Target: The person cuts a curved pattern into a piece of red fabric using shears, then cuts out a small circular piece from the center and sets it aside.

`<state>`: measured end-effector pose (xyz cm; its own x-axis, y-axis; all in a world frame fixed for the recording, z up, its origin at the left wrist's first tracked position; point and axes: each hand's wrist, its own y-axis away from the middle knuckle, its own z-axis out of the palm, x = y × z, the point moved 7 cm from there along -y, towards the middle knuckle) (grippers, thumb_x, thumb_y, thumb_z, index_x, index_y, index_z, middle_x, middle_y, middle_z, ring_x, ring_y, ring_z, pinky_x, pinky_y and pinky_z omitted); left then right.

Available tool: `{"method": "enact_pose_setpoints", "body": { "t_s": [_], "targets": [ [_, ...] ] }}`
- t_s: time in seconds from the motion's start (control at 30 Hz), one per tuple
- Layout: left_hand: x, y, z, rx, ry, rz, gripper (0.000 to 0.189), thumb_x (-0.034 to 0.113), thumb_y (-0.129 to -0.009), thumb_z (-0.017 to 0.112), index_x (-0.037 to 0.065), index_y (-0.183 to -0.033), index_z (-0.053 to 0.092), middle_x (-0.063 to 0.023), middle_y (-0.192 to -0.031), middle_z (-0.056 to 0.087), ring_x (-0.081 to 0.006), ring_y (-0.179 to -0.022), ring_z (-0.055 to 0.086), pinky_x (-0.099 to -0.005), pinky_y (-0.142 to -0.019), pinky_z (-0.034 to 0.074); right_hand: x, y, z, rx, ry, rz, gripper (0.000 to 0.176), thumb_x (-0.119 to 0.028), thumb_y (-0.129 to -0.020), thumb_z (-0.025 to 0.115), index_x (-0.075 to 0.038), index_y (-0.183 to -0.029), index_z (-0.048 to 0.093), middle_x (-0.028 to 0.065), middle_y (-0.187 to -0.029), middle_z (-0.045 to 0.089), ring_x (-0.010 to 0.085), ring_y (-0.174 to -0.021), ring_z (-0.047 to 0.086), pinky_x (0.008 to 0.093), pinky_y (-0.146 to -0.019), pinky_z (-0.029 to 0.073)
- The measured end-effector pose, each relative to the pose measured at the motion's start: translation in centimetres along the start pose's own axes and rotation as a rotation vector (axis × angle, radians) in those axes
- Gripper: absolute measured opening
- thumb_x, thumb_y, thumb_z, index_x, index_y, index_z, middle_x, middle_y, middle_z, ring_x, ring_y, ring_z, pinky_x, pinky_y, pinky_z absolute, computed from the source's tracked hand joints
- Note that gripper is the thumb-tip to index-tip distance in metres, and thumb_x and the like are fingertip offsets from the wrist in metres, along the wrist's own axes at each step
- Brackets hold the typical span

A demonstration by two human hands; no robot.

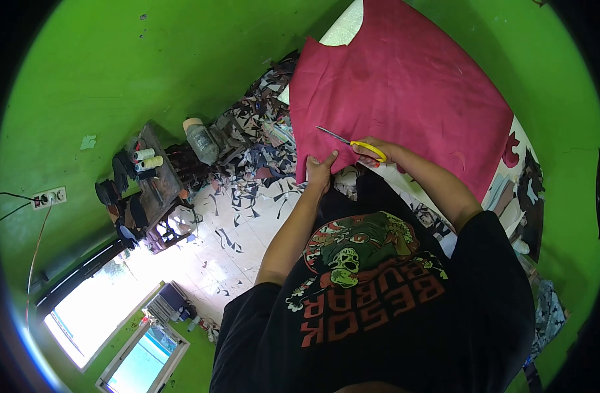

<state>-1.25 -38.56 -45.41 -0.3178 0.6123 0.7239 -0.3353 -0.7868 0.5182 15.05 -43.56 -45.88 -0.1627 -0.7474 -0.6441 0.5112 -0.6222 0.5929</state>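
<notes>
A large sheet of red leather-like material (405, 85) lies spread in front of me, its near edge creased. My left hand (319, 171) is closed on that near edge, with the thumb on top of the sheet. In my right hand (378, 150) is a pair of scissors (334, 135) with yellow handles. Their blades point left and away from me, over the red sheet and just beyond my left thumb. The blades look closed or nearly so. My right fingers are partly hidden behind the handles.
Dark offcuts (264, 98) are heaped left of the sheet, and scraps lie scattered on the tiled floor (238, 223). A small table (162, 167) holds thread spools (149, 163); near it is a clear plastic container (201, 144). Green walls stand close behind and to the right.
</notes>
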Motion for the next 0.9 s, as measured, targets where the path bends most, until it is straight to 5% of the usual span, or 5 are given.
{"method": "enact_pose_setpoints", "body": {
  "t_s": [0.13, 0.6, 0.7, 0.8, 0.9],
  "targets": [
    [0.4, 0.3, 0.0, 0.037, -0.028, -0.022, 0.053, -0.002, -0.082, 0.076, 0.0, -0.127, 0.048, -0.0135, -0.121, 0.062, -0.0233, -0.108, 0.064, -0.0366, -0.095, 0.052, 0.5, -0.4, -0.5, 0.041, 0.039, 0.037, 0.055, -0.068, -0.087, 0.059, -0.017, -0.074, 0.043, -0.0058, -0.054, 0.036, 0.0059, -0.043, 0.036, 0.0251, -0.04, 0.031],
    [0.3, 0.9, 0.7, -0.049, 0.013, -0.094, 0.057, -0.001, -0.083, 0.075, 0.0, -0.132, 0.046, -0.0135, -0.124, 0.062, -0.0249, -0.113, 0.063, -0.0387, -0.101, 0.05, -0.1, -0.8, -0.3, 0.033, 0.01, 0.03, 0.05, -0.065, -0.088, 0.062, -0.018, -0.079, 0.046, -0.0064, -0.054, 0.035, 0.0057, -0.043, 0.035, 0.0249, -0.04, 0.03],
    [0.3, 0.8, 0.4, -0.02, 0.041, -0.079, 0.05, 0.0, -0.081, 0.077, -0.001, -0.123, 0.05, -0.0142, -0.117, 0.064, -0.0246, -0.102, 0.067, -0.0368, -0.091, 0.055, -0.5, -0.7, -0.5, 0.028, 0.016, 0.051, 0.049, -0.064, -0.088, 0.063, -0.019, -0.079, 0.046, -0.0065, -0.054, 0.035, 0.0056, -0.043, 0.035, 0.0243, -0.04, 0.029],
    [0.2, 0.3, -0.4, 0.031, -0.159, 0.006, 0.044, 0.012, -0.087, 0.076, -0.001, -0.121, 0.051, -0.0134, -0.115, 0.063, -0.0244, -0.1, 0.067, -0.0374, -0.089, 0.056, -0.3, -0.9, -0.7, 0.027, 0.02, 0.068, 0.049, -0.063, -0.088, 0.063, -0.019, -0.078, 0.044, -0.0063, -0.054, 0.035, 0.0056, -0.043, 0.035, 0.0242, -0.04, 0.03],
    [0.0, -0.2, -1.1, 0.212, 0.098, -0.133, 0.05, 0.028, -0.094, 0.068, 0.0, -0.13, 0.048, -0.0138, -0.122, 0.061, -0.0254, -0.108, 0.064, -0.0401, -0.094, 0.054, 0.0, -1.5, -0.6, -0.006, -0.019, 0.063, 0.05, -0.063, -0.089, 0.061, -0.018, -0.079, 0.043, -0.005, -0.056, 0.034, 0.0062, -0.044, 0.035, 0.0247, -0.041, 0.029]
  ]
}}
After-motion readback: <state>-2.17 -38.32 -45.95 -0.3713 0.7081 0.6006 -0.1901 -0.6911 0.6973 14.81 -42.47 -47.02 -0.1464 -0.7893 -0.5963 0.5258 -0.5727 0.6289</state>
